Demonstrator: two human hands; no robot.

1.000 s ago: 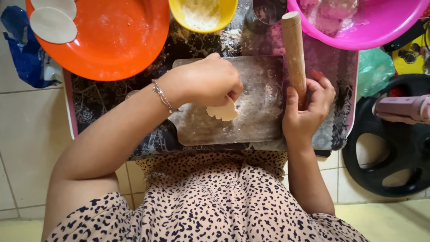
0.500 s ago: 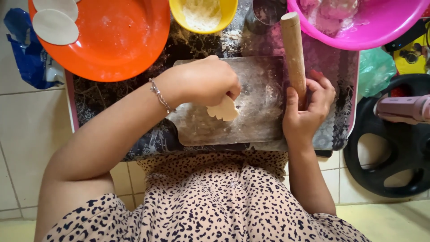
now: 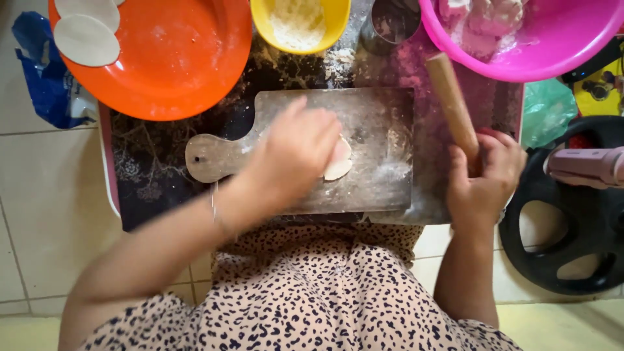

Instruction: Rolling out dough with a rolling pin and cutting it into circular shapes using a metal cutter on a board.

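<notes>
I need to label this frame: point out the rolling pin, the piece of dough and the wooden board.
rolling pin [image 3: 450, 101], head view, on its bare wooden shaft.
piece of dough [image 3: 339, 166], head view, on the edge that shows.
wooden board [image 3: 211, 158], head view, on its handle.

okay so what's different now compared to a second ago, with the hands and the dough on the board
The left hand has slid a little leftward over the wooden board and is blurred with motion, still covering most of the small dough piece, which stays near the board's middle. The right hand keeps its grip on the lower end of the rolling pin, still held off to the board's right. The orange plate, yellow bowl and pink basin are unchanged.
</notes>
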